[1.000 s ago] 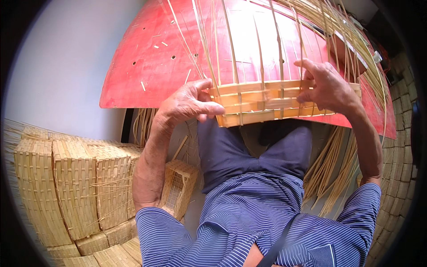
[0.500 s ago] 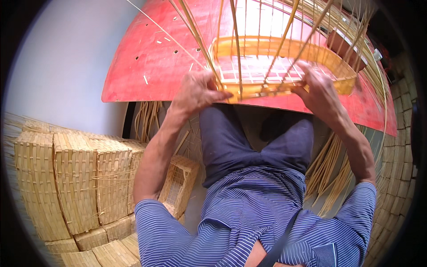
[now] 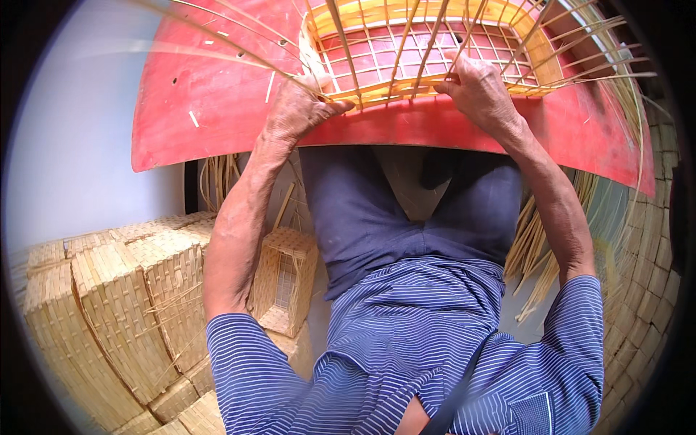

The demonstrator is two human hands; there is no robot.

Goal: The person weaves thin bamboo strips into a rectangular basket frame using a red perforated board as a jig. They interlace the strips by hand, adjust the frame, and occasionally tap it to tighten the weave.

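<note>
An unfinished rectangular basket [image 3: 391, 93] rests on the red table [image 3: 239, 141]. It has an open lattice bottom, a yellow-orange band for a wall, and long thin stakes [image 3: 401, 51] rising and fanning outward. My left hand [image 3: 296, 109] is closed on the near left corner of the basket, its thumb along the outside of the band. My right hand [image 3: 480, 90] pinches the near wall right of its middle, by an upright stake, fingertips inside and thumb outside. Part of the left corner is hidden behind my left fingers.
Finished woven baskets [image 3: 109, 319] are stacked at the left, with a small one [image 3: 284, 279] beside my left arm. Bundles of loose strips [image 3: 540, 250] hang below the table on the right. More woven pieces [image 3: 638, 304] line the right edge. A pale wall [image 3: 80, 123] stands at left.
The basket has moved away from me and slightly left, from tilted over the table edge to lying flatter on the table. Both hands have moved with it, still gripping the near wall.
</note>
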